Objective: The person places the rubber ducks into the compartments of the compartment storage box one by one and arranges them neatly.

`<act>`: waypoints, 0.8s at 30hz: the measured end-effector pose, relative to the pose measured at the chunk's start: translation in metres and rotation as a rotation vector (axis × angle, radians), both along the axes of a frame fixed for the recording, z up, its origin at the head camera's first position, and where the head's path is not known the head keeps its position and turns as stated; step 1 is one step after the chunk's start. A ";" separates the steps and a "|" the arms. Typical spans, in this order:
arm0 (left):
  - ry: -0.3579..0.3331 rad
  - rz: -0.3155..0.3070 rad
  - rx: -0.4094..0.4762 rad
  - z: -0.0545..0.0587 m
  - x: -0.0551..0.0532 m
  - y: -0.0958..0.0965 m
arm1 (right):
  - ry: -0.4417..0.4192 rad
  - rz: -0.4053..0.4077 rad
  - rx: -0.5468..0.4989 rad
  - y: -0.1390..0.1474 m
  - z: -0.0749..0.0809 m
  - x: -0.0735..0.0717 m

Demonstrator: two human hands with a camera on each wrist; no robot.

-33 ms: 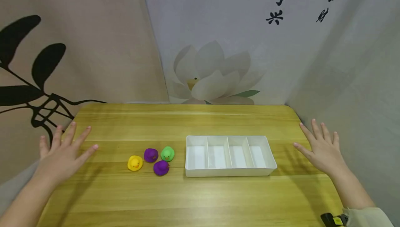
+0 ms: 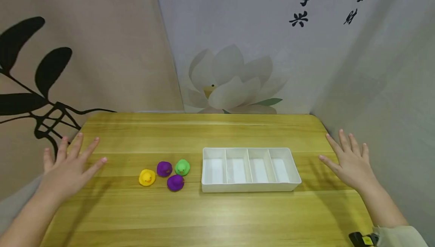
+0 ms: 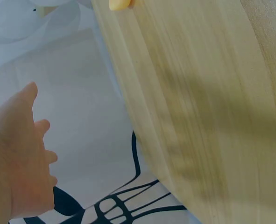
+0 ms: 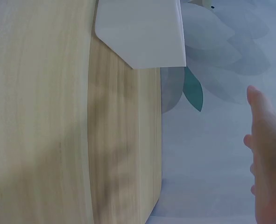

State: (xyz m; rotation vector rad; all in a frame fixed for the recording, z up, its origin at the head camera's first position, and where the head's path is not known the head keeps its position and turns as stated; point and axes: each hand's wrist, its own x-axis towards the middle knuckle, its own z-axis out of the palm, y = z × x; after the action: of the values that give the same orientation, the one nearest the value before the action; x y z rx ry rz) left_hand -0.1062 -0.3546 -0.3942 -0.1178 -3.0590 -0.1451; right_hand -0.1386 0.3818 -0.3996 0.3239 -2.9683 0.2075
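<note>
Fingers spread, my left hand [image 2: 66, 171] hovers over the table's left edge and holds nothing. Nearest to it is a yellow rubber duck [image 2: 147, 178]. Beside that sit two purple rubber ducks, one farther back [image 2: 164, 169] and one nearer me [image 2: 175, 182], and a green rubber duck [image 2: 182, 167]. A white tray [image 2: 246, 188] with several compartments in a row stands right of the ducks. Past the tray's right end, my right hand [image 2: 353, 165] is held up with spread fingers, touching nothing. In the right wrist view, the tray's end wall [image 4: 140, 35] shows near the top.
The wooden table [image 2: 217, 216] has rounded far corners. Behind it hangs a pale cloth backdrop [image 2: 238, 20] printed with a lotus, dark leaves and black characters. A black strap-like item [image 2: 357, 238] is at my right sleeve [image 2: 401, 236].
</note>
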 end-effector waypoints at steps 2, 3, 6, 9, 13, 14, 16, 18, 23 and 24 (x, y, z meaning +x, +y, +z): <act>-0.004 -0.002 0.002 0.000 0.000 0.000 | -0.001 0.001 -0.001 0.000 0.000 0.000; -0.004 -0.004 0.004 0.001 0.000 0.001 | -0.001 0.002 0.001 0.000 0.000 0.000; -0.010 -0.009 0.006 0.002 0.000 0.002 | 0.001 0.006 0.005 -0.001 0.001 0.000; -0.015 -0.015 0.011 0.003 0.000 0.005 | 0.005 0.010 0.014 -0.002 0.003 0.000; -0.010 -0.014 0.012 0.003 0.000 0.006 | 0.014 0.014 0.015 -0.004 0.005 0.002; -0.007 -0.014 0.015 0.003 0.000 0.005 | 0.019 0.014 0.014 -0.004 0.006 0.002; -0.001 -0.011 0.017 0.003 0.001 0.005 | 0.027 0.020 0.013 -0.006 0.007 0.002; 0.002 -0.006 0.022 0.002 0.003 0.006 | 0.036 0.027 0.010 -0.008 0.007 0.003; 0.024 0.005 0.050 0.003 0.008 0.010 | 0.062 0.034 -0.013 -0.012 0.009 0.006; 0.032 0.004 0.057 0.003 0.009 0.012 | 0.073 0.036 -0.019 -0.013 0.009 0.007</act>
State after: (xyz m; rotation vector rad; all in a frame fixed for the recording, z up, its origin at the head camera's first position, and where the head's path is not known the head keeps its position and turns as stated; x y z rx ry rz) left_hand -0.0969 -0.3430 -0.3914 -0.1096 -3.0198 -0.2282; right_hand -0.1320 0.3688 -0.3908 0.3739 -2.8889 0.2235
